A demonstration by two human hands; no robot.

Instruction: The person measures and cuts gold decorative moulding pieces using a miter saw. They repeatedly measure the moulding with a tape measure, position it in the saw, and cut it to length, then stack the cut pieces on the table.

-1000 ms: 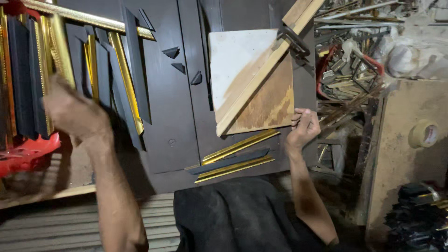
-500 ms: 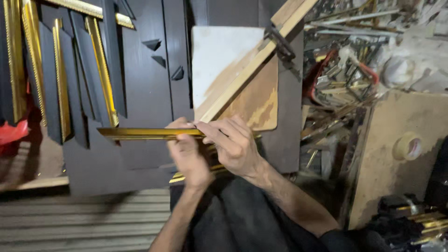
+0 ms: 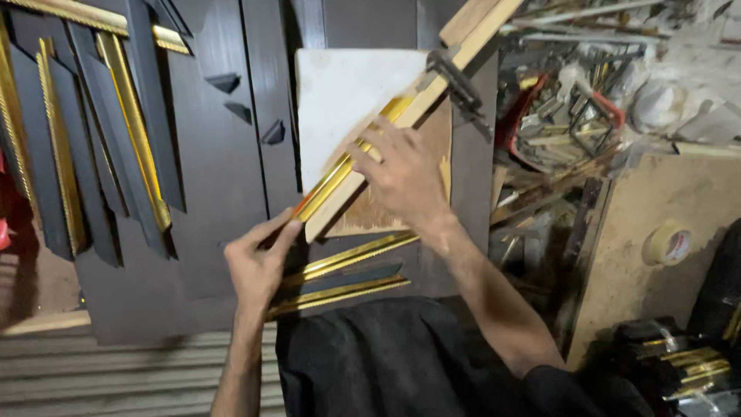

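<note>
Gold moulding strip (image 3: 340, 174) lies slanted against the wooden guide rail (image 3: 432, 96), running up across the pale board (image 3: 340, 93) on the dark table (image 3: 216, 201). The left hand (image 3: 258, 262) pinches the strip's lower end, fingers (image 3: 282, 232) closed lightly around the tip. The right hand (image 3: 405, 174) lies flat over the middle, fingers spread and pressing down, gripping nothing. A black clamp (image 3: 455, 81) holds the rail near its upper end. Two more gold strips (image 3: 347, 270) lie just below the board, and a row of gold and black lengths (image 3: 131, 131) sits off to the left.

My worry from here: if that flat palm eases off, the strip could skate away from the rail and sit crooked. The lower end pokes past the board, so a hard pinch might flex it or scuff the gilding. Clutter on the right (image 3: 571, 116) is near the elbow, and a knock there could jog everything.
</note>
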